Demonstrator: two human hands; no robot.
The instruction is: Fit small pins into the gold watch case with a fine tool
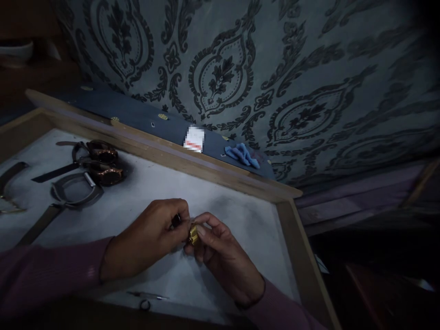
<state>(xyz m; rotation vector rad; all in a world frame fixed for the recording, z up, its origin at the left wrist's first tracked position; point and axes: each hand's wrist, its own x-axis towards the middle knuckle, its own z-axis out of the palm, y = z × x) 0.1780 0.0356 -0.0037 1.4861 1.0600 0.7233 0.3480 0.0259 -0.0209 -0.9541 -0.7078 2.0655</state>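
My right hand point(228, 256) pinches a small, shiny gold-coloured watch case point(194, 233) between thumb and fingers, low over the tray. Against the case's left side, the closed fingertips of my left hand point(151, 236) meet it. A small dark piece point(176, 221) shows between the left thumb and forefinger; its kind is not clear. Below the hands, a slim metal hand tool point(148, 295) lies on the tray floor, with a small dark ring point(145, 305) beside it.
The wooden tray point(288, 229) has raised sides and a pale floor. At its left lie several watches, including rose-gold ones point(108, 174) and a strap with a buckle point(74, 190). Beyond the back edge are a blue cloth point(242, 155) and a white packet point(194, 138).
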